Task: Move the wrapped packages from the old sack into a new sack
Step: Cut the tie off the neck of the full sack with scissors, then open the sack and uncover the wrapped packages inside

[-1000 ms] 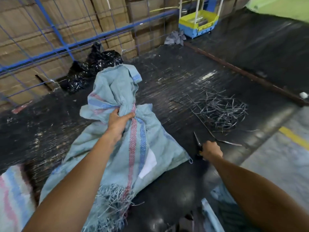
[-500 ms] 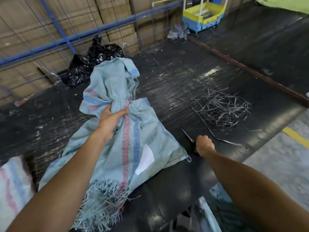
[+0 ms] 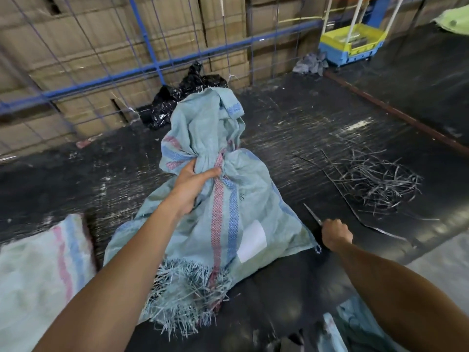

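The sack (image 3: pixel 223 212) is lying on the black table (image 3: pixel 291 138), tied neck pointing away, frayed bottom edge hanging toward the near table edge. What is inside it is hidden by the woven cloth; no packages are showing. A white label (image 3: pixel 251 240) is sitting on the sack's right side, its print too blurred to read.

The left hand (image 3: pixel 191 185) is clamping the bunched neck of the sack, fingers wrapped round the gather and thumb on top. The right hand (image 3: pixel 336 233) is lying fisted on the table just beside the sack's right corner, closed round a tool handle that the fingers are covering; only a thin pointed blade (image 3: pixel 312 215) is sticking out toward the far left, so whether it belongs to scissors or a knife cannot be told.

A second striped sack (image 3: pixel 40 265) is being cut off by the left edge. Something pale blue (image 3: pixel 355 323) below the table is half hidden behind the right forearm. A heap of cut strips (image 3: pixel 378 181) is lying to the right, well apart from the sack. A black plastic bag (image 3: pixel 182 97) is sitting behind the neck, against the blue wire fence (image 3: pixel 152 67). A yellow and blue crate (image 3: pixel 352 44) is standing far right, with a grey rag (image 3: pixel 311 64) beside it.
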Demonstrator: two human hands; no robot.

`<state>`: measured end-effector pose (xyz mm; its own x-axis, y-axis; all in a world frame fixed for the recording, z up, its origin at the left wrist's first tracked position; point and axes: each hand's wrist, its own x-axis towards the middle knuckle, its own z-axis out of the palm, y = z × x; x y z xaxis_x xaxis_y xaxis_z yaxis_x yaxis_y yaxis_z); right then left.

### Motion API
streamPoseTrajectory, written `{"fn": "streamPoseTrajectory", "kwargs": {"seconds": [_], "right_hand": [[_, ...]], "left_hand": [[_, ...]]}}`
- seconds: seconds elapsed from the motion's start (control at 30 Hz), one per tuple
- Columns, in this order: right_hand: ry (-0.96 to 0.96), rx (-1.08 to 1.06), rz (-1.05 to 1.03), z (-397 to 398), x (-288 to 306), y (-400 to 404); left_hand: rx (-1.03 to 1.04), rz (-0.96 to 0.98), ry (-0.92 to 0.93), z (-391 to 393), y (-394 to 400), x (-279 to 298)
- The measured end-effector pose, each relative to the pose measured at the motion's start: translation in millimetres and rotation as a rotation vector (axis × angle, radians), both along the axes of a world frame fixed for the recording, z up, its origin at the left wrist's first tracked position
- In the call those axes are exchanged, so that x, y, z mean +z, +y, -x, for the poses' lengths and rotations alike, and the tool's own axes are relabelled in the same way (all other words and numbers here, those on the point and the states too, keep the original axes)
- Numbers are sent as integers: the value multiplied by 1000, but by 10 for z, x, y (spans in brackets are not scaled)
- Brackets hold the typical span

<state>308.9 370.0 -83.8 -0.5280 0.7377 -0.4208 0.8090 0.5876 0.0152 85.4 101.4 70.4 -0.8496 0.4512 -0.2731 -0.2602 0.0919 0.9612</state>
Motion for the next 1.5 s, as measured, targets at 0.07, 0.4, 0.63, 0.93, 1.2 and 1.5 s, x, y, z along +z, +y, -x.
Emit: {"fn": "streamPoseTrajectory", "kwargs": {"seconds": [0.07, 0.4, 0.63, 0.93, 1.2, 1.5], "right_hand": [[3, 4, -30, 40, 78, -41], [966, -18, 863, 1623, 1806, -786], [1237, 58, 1023, 2076, 2439, -1233], [1468, -107, 1149, 2187, 2986, -1187], [1473, -169, 1263, 2143, 3075, -1099], [1422, -154, 1240, 2147, 2952, -1226]], "left_hand": [[-19, -13, -4, -1, 40, -18], [-166, 137, 295, -130, 45, 98], [-47, -27, 324, -1, -210, 287], [600, -181, 11, 629, -712, 411], [319, 277, 318, 899, -1011, 707], [-653, 898, 336, 577, -1200, 653]]}}
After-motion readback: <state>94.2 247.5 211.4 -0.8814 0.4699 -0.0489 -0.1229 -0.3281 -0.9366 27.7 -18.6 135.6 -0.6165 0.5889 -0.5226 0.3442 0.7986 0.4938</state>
